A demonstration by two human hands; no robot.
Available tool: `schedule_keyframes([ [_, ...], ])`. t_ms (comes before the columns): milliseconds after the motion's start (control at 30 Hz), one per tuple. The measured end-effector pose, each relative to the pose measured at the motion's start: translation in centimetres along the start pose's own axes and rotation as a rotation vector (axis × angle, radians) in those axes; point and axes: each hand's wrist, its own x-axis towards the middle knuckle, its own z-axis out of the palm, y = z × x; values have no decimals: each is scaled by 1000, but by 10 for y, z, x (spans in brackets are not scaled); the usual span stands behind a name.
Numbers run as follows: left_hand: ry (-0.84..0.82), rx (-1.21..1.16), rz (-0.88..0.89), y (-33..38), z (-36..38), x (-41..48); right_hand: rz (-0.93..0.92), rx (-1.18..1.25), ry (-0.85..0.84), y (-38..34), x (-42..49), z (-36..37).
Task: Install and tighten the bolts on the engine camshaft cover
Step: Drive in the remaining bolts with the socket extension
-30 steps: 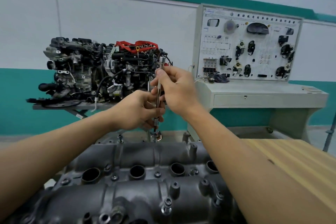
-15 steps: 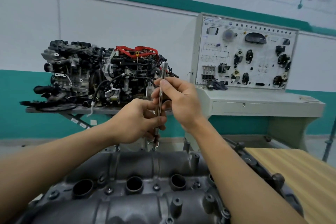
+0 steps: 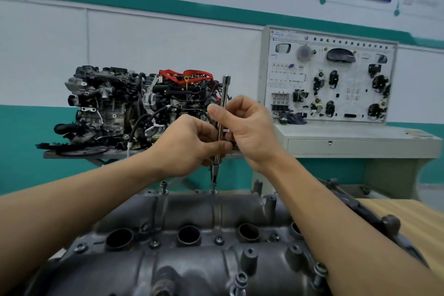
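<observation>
The dark grey camshaft cover (image 3: 192, 271) filled the foreground, its row of round openings facing up, and it lay on a wooden counter (image 3: 408, 223) whose bare top showed at the right. Behind it, well apart, a complete engine (image 3: 115, 108) with red parts on top sat on a stand against the wall, and a white training board (image 3: 331, 74) with mounted components stood to the right of it. Both forearms reached over the cover to its far edge. The left hand (image 3: 187, 149) held the lower part of a slim chrome driver (image 3: 224, 94), its fingers curled round the shaft and the thumb pressed against it. The right hand (image 3: 249, 127) held the same shaft just above, pinching it between thumb and curled fingers. The driver stood nearly upright, its top clear above both hands. Its lower tip met a bolt (image 3: 213, 188) at the cover's far rim. A second bolt (image 3: 164, 186) stood proud just to the left, untouched.
</observation>
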Motion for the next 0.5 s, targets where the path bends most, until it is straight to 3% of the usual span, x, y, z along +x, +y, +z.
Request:
schedule_keyframes([
  [300, -156, -22, -77, 0, -4, 1, 139, -26, -101, -5, -1, -1],
  [500, 25, 82, -1, 1, -4, -3, 56, -99, 34, 6, 1, -4],
])
